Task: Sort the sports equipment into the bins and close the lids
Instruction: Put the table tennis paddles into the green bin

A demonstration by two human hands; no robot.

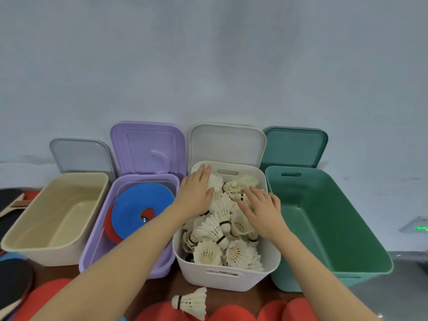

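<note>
Four open bins stand in a row against the wall. The white bin (pixel 228 278) is heaped with several white feather shuttlecocks (pixel 216 228). My left hand (pixel 195 193) lies flat on the pile at the bin's far left, fingers straight. My right hand (pixel 260 205) presses flat on the pile at the right. One loose shuttlecock (pixel 191 302) lies on the table in front of the white bin. The purple bin (pixel 92 258) holds a blue disc (pixel 139 205) on top of red discs. The cream bin (pixel 46 253) and the green bin (pixel 335 228) hold nothing visible.
Each bin's lid leans open against the wall behind it: grey (pixel 81 156), purple (pixel 148 147), white (pixel 227 142), green (pixel 295 147). Table tennis paddles (pixel 14 283) lie at the left edge. Red discs (pixel 231 313) lie along the near edge.
</note>
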